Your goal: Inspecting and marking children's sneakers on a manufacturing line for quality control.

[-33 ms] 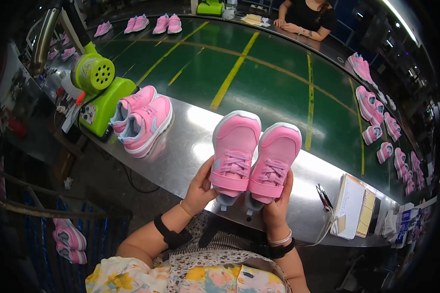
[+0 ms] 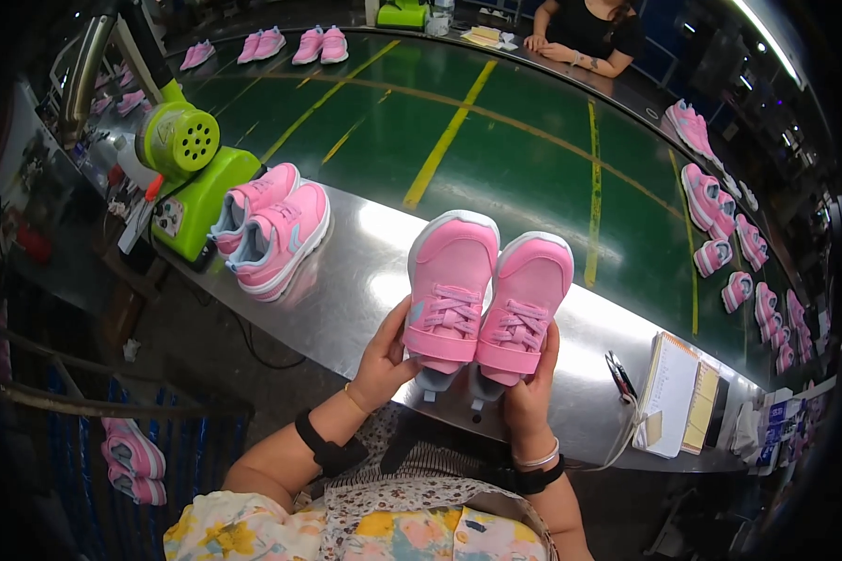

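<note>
Side by side, toes pointing away from me, a pair of pink children's sneakers is held up over the metal ledge. My left hand [image 2: 384, 363] wraps the outer heel side of the left sneaker [image 2: 455, 271], which carries a light-blue mark. Around the outer heel side of the right sneaker [image 2: 531, 280] my right hand [image 2: 533, 397] is closed. Both sneakers have lilac laces, a pink strap, white soles and grey-blue linings with heel loops. Another pink pair [image 2: 285, 234] rests on the ledge to the left, beside a lime-green machine [image 2: 201, 187].
A green conveyor belt [image 2: 515, 150] with yellow lines runs beyond the metal ledge [image 2: 346, 271]. More pink sneakers [image 2: 706, 201] stand along its right side and far left. A notebook [image 2: 669, 388] and snips [image 2: 619, 376] lie at right. Across the belt sits a person [image 2: 589, 37].
</note>
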Demonstrator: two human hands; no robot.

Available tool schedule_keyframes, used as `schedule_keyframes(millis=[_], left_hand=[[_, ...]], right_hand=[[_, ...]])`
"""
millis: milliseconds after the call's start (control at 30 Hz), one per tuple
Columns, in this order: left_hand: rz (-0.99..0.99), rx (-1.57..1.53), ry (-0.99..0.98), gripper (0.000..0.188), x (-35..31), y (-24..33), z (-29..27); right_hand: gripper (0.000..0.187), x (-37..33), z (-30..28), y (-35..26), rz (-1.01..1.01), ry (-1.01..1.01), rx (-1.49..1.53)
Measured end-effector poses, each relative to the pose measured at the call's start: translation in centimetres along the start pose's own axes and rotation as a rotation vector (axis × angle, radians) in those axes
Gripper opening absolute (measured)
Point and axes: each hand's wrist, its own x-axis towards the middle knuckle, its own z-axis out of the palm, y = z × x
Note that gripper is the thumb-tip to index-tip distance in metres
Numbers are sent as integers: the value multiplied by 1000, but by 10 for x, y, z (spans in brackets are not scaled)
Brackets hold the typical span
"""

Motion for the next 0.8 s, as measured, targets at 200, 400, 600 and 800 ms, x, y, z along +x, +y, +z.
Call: schedule_keyframes(millis=[200,400,600,800], left_hand=[[-11,91,0,86,4,-1,1],[21,150,-28,84,3,-1,5],[17,142,-7,86,6,4,5],[-11,38,10,88,5,3,4]], right_hand=[[88,2,0,-4,36,-34,-9],[82,0,-3,-2,20,-78,-11],[82,4,2,-4,13,-61,11],[82,3,1,-2,29,-56,22]])
